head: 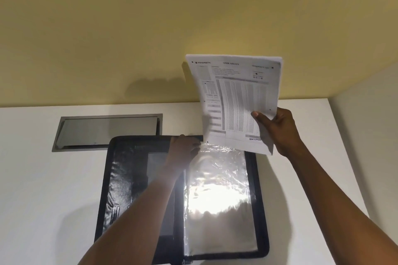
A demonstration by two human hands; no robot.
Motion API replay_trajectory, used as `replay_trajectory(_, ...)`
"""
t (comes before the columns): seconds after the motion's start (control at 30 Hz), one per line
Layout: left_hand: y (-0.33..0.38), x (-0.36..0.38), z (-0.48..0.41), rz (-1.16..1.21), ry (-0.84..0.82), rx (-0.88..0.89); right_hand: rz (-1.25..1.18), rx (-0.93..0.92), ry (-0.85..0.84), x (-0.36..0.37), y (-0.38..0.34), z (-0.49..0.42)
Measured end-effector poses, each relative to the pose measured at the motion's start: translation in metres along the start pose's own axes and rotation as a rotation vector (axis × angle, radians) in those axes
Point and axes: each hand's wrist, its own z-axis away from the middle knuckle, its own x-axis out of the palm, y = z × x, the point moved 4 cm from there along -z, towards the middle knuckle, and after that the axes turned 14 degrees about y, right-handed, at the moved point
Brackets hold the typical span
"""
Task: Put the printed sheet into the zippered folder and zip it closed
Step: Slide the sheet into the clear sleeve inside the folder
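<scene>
A black zippered folder (125, 180) lies open flat on the white table. Shiny clear plastic sleeves (217, 196) fill its right half. My left hand (183, 153) rests at the top edge of the sleeves, fingers pinching the plastic near the folder's spine. My right hand (277, 129) holds the printed sheet (234, 101) upright by its lower right corner, above the folder's top right. The sheet's bottom edge hangs just over the top of the sleeves.
A grey metal cable hatch (107, 131) is set into the table behind the folder's left half. A yellow wall rises behind the table. The table's right edge (344, 157) runs close to my right forearm.
</scene>
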Motion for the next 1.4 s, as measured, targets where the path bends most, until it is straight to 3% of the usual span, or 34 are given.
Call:
replay_trajectory(0.23,0.001,-0.003,0.008,0.219,0.106,-0.028,0.128,-0.103,-0.103,0.036,-0.019,-0.018)
replay_trajectory(0.57,0.003,-0.012,0.032,0.113,0.229,0.014,0.202,-0.181,-0.174,0.06,-0.024,-0.023)
replay_trajectory(1.0,0.013,-0.012,0.027,0.054,0.142,0.074,0.287,-0.224,-0.224,0.074,-0.024,-0.022)
replay_trajectory(1.4,0.025,-0.004,0.016,0.164,0.004,0.039,0.308,-0.07,-0.353,0.093,0.009,-0.028)
